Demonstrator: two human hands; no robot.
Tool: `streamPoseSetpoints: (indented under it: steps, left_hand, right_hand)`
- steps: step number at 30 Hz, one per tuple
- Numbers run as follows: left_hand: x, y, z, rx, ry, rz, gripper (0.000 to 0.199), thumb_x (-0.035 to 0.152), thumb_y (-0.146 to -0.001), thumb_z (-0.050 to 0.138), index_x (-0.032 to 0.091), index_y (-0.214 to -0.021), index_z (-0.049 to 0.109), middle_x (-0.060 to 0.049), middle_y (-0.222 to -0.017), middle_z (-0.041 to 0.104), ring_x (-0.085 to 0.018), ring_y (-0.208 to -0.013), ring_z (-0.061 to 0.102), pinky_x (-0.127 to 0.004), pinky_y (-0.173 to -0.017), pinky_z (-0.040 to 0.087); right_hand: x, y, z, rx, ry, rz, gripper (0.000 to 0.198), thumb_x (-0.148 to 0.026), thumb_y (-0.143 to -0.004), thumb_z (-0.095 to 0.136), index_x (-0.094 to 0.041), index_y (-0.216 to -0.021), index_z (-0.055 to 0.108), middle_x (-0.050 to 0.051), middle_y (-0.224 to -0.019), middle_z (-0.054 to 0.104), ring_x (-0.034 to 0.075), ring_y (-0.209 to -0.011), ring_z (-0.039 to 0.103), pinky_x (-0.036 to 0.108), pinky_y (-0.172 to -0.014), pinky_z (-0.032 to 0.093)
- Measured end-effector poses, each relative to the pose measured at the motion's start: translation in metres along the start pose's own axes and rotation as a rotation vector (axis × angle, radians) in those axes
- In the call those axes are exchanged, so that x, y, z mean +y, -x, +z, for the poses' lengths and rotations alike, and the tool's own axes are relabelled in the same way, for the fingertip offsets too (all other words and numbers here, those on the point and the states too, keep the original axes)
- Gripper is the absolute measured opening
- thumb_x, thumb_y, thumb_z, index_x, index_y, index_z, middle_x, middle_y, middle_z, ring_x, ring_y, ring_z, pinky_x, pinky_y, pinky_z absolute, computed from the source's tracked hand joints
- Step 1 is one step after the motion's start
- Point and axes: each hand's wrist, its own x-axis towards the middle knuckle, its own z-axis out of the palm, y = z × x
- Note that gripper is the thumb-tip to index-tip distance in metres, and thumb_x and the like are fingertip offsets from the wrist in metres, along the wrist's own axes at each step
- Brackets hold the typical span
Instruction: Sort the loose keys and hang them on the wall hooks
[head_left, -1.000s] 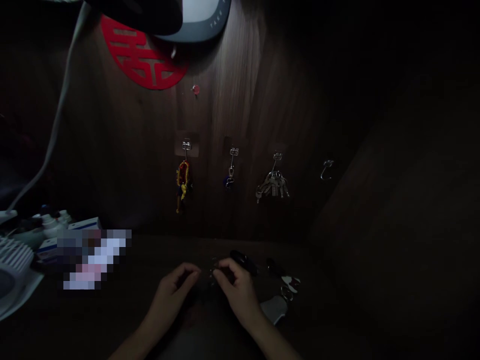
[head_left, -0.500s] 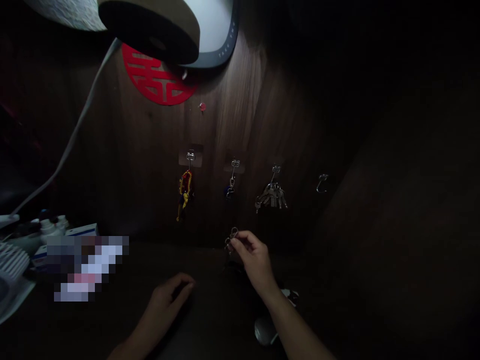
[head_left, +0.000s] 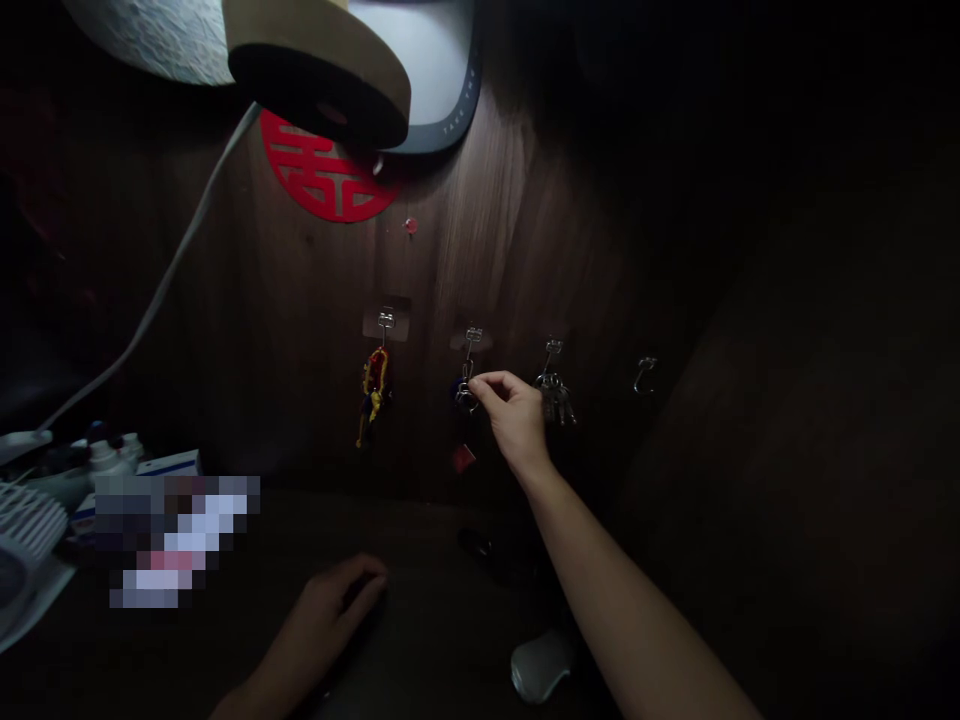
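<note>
My right hand [head_left: 517, 415] is raised to the wall, thumb and forefinger pinched on a metal key ring [head_left: 466, 402] just below the second hook [head_left: 473, 336]. A small red tag [head_left: 464, 458] dangles under the fingertips. A clasp with something blue [head_left: 457, 390] hangs there too; the fingers partly cover it, and I cannot tell whether the ring is on the hook. Low at the left, my left hand [head_left: 326, 605] rests on the dark tabletop [head_left: 420, 640], thumb and fingers curled together, nothing visible in them.
A red-and-yellow cord keychain [head_left: 374, 380] hangs on the left hook, a bunch of keys [head_left: 556, 398] on the third. A bare hook [head_left: 645, 375] is farther right. A computer mouse [head_left: 540, 667] lies on the tabletop. Bottles [head_left: 109, 460] and a white cable [head_left: 169, 255] are at left.
My right hand has risen from near the tabletop to the second hook, carrying the key ring; the red tag now shows below it. My left hand has stayed nearly in place.
</note>
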Motion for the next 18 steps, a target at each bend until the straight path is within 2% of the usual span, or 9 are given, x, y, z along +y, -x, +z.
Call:
streamPoseSetpoints:
  steps: [6,12,18]
  left_hand:
    - [0.003,0.0,-0.001,-0.025,-0.02,0.005,0.022,0.036,-0.088,0.044,0.025,-0.085,0.063,0.002,-0.084,0.07,-0.017,-0.08,0.064,-0.023,-0.075,0.047]
    - [0.0,0.0,0.0,-0.077,-0.034,0.006,0.022,0.035,-0.088,0.044,0.025,-0.085,0.063,0.003,-0.084,0.07,-0.016,-0.079,0.064,-0.021,-0.073,0.045]
    - [0.001,0.0,0.0,-0.112,-0.052,0.007,0.021,0.035,-0.088,0.044,0.025,-0.085,0.063,0.003,-0.085,0.07,-0.016,-0.08,0.064,-0.022,-0.073,0.045]
  right_hand:
    - [0.011,-0.005,0.005,0.05,-0.065,-0.023,0.011,-0.028,-0.071,0.066,-0.017,-0.073,0.067,-0.001,-0.066,0.065,0.014,-0.064,0.059,0.026,-0.063,0.045]
    - [0.006,0.0,0.007,0.125,-0.173,-0.058,0.011,-0.028,-0.07,0.066,-0.018,-0.074,0.066,-0.001,-0.07,0.066,0.014,-0.068,0.061,0.026,-0.066,0.047]
    - [0.014,0.0,0.007,0.135,-0.178,0.179,0.018,-0.031,-0.066,0.067,-0.016,-0.075,0.065,0.002,-0.069,0.068,0.016,-0.07,0.064,0.021,-0.052,0.042]
